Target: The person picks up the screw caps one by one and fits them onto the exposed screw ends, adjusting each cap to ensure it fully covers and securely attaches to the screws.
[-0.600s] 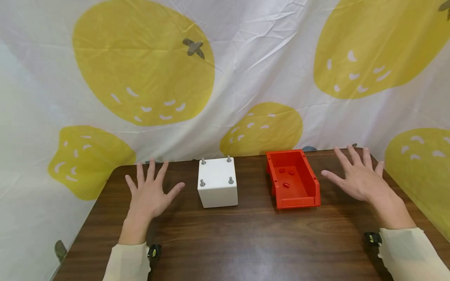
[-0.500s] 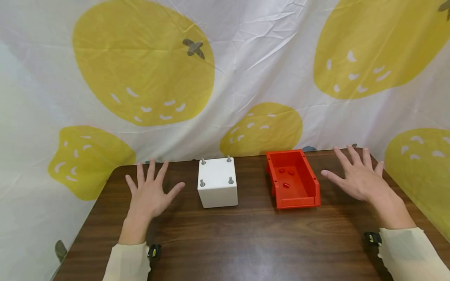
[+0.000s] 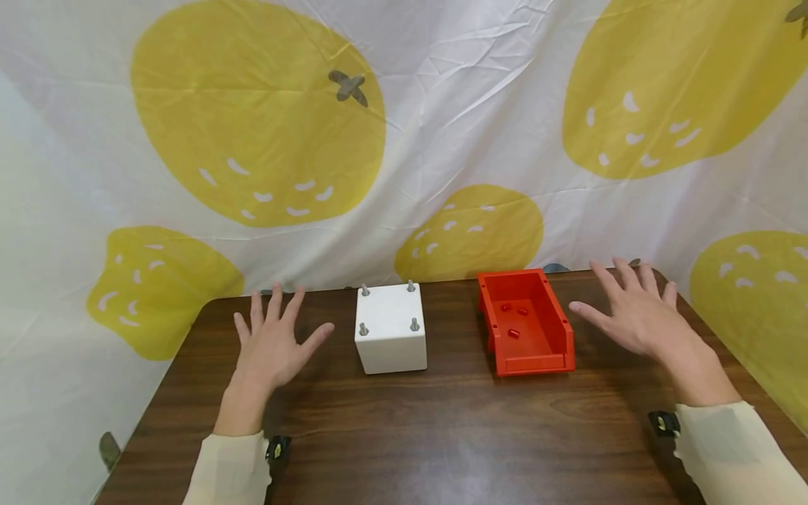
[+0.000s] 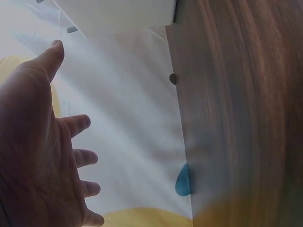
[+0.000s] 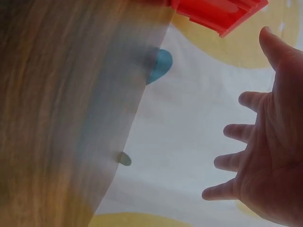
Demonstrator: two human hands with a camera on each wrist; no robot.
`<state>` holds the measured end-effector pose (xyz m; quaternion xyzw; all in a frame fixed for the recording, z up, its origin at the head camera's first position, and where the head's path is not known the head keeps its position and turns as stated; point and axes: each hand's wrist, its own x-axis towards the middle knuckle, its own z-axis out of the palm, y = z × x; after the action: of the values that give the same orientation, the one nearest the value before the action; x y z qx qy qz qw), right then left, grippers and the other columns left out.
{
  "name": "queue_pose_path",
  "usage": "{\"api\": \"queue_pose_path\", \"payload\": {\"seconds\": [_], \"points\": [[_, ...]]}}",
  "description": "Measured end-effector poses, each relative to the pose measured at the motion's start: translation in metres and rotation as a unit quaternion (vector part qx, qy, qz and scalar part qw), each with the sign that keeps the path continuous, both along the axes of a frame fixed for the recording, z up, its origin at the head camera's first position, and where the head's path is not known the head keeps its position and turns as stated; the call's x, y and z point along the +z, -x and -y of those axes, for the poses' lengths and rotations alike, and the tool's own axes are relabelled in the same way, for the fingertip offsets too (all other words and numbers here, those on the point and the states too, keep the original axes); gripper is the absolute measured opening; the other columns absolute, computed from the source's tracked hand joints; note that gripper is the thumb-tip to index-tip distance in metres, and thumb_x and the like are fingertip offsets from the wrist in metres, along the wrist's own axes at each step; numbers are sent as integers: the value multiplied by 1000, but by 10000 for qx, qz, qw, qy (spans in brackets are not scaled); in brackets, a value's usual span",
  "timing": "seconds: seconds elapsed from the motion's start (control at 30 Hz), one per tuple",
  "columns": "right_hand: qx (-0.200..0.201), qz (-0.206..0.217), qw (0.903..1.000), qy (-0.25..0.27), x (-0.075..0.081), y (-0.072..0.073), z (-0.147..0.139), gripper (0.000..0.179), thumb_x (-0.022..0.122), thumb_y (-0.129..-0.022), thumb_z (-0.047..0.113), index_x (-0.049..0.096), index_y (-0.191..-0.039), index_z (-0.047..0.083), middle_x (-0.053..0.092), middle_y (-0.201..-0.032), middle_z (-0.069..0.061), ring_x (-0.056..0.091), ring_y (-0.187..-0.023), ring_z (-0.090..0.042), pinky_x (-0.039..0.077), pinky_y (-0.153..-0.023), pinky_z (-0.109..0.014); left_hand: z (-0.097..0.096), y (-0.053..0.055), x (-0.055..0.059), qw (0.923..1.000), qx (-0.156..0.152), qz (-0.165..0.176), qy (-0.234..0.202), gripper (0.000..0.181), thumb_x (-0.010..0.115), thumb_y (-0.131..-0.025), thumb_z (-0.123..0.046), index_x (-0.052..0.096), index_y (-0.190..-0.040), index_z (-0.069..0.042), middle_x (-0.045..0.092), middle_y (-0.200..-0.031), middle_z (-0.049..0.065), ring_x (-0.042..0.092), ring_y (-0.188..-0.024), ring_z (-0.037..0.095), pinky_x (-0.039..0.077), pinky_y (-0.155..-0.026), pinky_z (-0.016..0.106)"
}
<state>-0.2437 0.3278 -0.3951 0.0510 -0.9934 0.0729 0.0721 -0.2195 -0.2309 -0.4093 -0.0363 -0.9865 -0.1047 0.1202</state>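
Note:
A white cube (image 3: 391, 337) with metal studs at its top corners stands on the dark wooden table (image 3: 442, 435). To its right sits a red open bin (image 3: 526, 322) with three small red pieces (image 3: 513, 318) inside. My left hand (image 3: 273, 345) hovers palm down, fingers spread, just left of the cube and holds nothing. My right hand (image 3: 633, 313) hovers the same way just right of the bin, empty too. The wrist views show the spread left hand (image 4: 42, 156) and right hand (image 5: 265, 156) above the table's far edge, with a corner of the red bin (image 5: 215, 12).
A white cloth with big yellow fruit prints (image 3: 404, 140) hangs as a backdrop right behind the table's far edge. The table's left edge (image 3: 142, 421) runs near my left sleeve. Bare wood lies in front of the cube and bin.
Both hands have lifted and shifted slightly: the left a bit to the right, the right a bit to the left toward the bin. Cube and bin have not moved.

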Motion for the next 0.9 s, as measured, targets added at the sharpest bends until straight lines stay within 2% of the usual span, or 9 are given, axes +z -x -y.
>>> {"api": "queue_pose_path", "payload": {"seconds": [0.23, 0.4, 0.53, 0.7, 0.9], "points": [[186, 75, 9998, -65, 6, 2, 9, 88, 36, -79, 74, 5, -147, 27, 5, -149, -21, -5, -129, -53, -4, -88, -78, -5, 3, 1, 9996, -90, 87, -243, 83, 31, -77, -78, 8, -144, -36, 0, -152, 5, -18, -134, 32, -5, -97, 72], [385, 98, 9991, -174, 10, 5, 17, 88, 35, -79, 74, 2, -146, 28, 6, -148, -22, -8, -129, -52, -3, -90, -76, -8, 6, 2, 9991, -151, 132, -383, 82, 31, -77, -78, 12, -144, -35, 3, -152, 6, -9, -136, 36, 0, -98, 72], [538, 9, 9982, -273, 11, 7, 24, 87, 35, -79, 74, 5, -147, 28, 10, -147, -21, -3, -130, -52, 2, -92, -74, -10, 9, 2, 9983, -263, 112, -507, 82, 32, -78, -77, 17, -145, -31, 11, -151, 8, 1, -136, 39, 6, -99, 71], [736, -223, 9965, -324, 11, 10, 33, 85, 40, -79, 72, 11, -146, 28, 17, -145, -18, 7, -129, -49, 9, -94, -72, -13, 11, 3, 9957, -471, 177, -777, 83, 32, -79, -75, 24, -144, -23, 20, -147, 11, 12, -134, 39, 15, -102, 64], [918, -347, 9943, -422, 11, 16, 44, 84, 43, -79, 70, 17, -145, 25, 20, -144, -17, 13, -128, -47, 14, -97, -69, -18, 12, 2, 9906, -595, 320, -1187, 81, 34, -80, -73, 25, -143, -23, 22, -147, 5, 15, -134, 34, 24, -102, 59]]}}
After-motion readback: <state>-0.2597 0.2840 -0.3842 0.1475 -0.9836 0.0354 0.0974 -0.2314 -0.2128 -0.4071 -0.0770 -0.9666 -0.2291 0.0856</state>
